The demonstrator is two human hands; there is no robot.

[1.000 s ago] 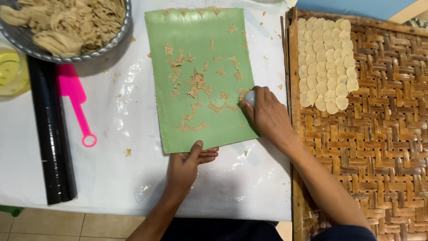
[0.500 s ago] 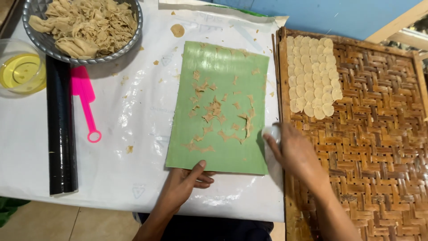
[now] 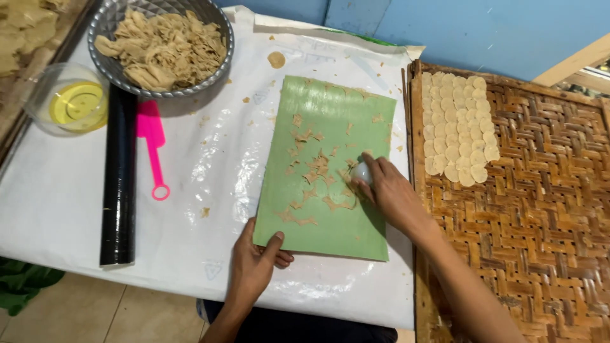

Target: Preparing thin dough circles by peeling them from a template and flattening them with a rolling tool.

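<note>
Right hand (image 3: pixel 391 190) clenched on a small white cutter (image 3: pixel 362 171), pressing it down on the green mat (image 3: pixel 343 222), fingers wrapped over most of it so its shape is unclear. Left hand (image 3: pixel 254 263) flat, thumb on top of the mat's near edge, pinning it, gripping nothing. Dough scraps (image 3: pixel 314 165) lie scattered just left of the cutter; no full sheet of dough shows on the mat. Right of the right hand, woven bamboo tray (image 3: pixel 546 209) holds rows of cut dough rounds (image 3: pixel 457 130) in its far-left corner only, most of it bare. Far left of the left hand: black rolling pin (image 3: pixel 119 184), pink scraper (image 3: pixel 152 143), bowl of dough trimmings (image 3: pixel 162 47), cup of yellow oil (image 3: pixel 76 101). Judging by that, well short of a filled tray.
</note>
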